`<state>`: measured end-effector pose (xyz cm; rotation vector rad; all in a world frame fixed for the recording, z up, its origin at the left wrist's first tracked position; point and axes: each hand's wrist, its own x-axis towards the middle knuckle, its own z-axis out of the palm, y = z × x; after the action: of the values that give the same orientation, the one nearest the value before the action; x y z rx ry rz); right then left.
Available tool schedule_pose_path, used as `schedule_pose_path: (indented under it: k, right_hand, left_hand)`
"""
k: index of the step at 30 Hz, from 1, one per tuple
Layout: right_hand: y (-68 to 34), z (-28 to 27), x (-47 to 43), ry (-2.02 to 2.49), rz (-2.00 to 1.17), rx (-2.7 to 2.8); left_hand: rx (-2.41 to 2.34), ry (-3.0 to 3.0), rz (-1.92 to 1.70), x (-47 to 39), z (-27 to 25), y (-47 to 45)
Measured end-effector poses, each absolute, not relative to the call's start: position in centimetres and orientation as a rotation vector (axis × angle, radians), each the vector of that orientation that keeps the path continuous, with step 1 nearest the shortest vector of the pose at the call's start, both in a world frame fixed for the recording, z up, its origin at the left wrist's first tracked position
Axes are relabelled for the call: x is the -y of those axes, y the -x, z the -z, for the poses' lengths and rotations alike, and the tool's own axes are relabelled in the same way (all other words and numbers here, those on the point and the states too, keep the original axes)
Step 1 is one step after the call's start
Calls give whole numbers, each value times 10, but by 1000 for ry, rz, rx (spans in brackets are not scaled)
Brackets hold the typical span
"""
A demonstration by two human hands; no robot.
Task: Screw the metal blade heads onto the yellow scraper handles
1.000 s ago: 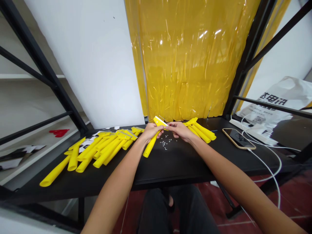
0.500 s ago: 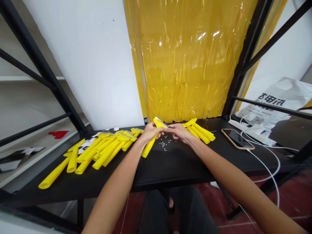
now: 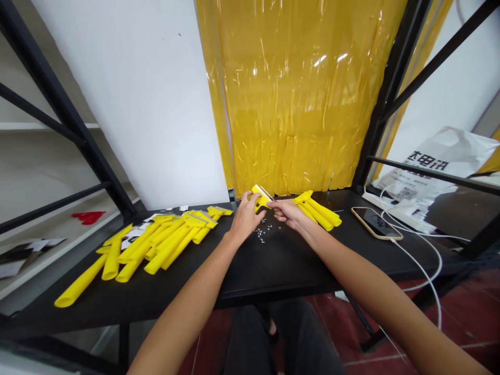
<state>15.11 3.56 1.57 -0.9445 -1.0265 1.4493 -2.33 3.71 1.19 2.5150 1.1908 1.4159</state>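
Yellow scraper (image 3: 261, 195) sits up between both hands, over the back half of the black desk (image 3: 269, 268), just behind the loose screws (image 3: 260, 234). Handle mostly hidden by the left hand (image 3: 246, 217).

Left fingers curl over the head's left side and touch it; thumb stands off to the right, so can't tell how firm that grip is. Right hand (image 3: 288, 212): fingers drawn narrow on the near end of a thin metal piece (image 3: 267, 194) beside the head. Strip or tool shaft, can't tell. Whether the right also pinches the scraper: not clear.

My read: fitting-up work at the head. Advice:
- get the left thumb down on the plastic, well back from the metal edge, which may be sharp;
- keep the metal piece in line with the head, don't lever it;
- light pressure, the plastic looks like it could flex;
- keep wrists off the screws, they'd scatter easily.

Other scrapers lie in a heap (image 3: 166, 242) on the left and a small group (image 3: 322, 213) on the right, near the right hand.

Writing: white bag (image 3: 433, 166) at right has large black characters, 电讯 legible, the one before looks like 达. Smaller print and a code block below, too small. Papers (image 3: 135, 234) by the left heap carry black print, unreadable. Phone (image 3: 376, 224): no brand readable. No legible mark on the scrapers.
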Motion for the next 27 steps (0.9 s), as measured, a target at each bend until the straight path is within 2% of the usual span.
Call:
schedule_pose_path:
  k: [8,14,17,20,23,27]
  right_hand:
    - [-153,-17,-36,917,-1450,960]
    - [-151,-16,-36,872,-1554,973]
    - [-151,-18,-35,855,-1612,1014]
    - [-151,-22,-33,800,-1619,1088]
    - [-154,-26,-32,819,-1422,1172]
    - [-160,-29,-29,932,-732,1402]
  left_hand:
    - [-1122,-2911,-1314,-32,-11,23]
    - [-1374,-3081,-1187,-26,-15,22]
    - [-1409,-3081,-1123,-27,-15,23]
    - [-1280,-2857,-1282,-34,-14,26]
    - [-1107,-2291,-1476,-43,-15,27]
    - [-908,-1468,-1455,-52,-19,28]
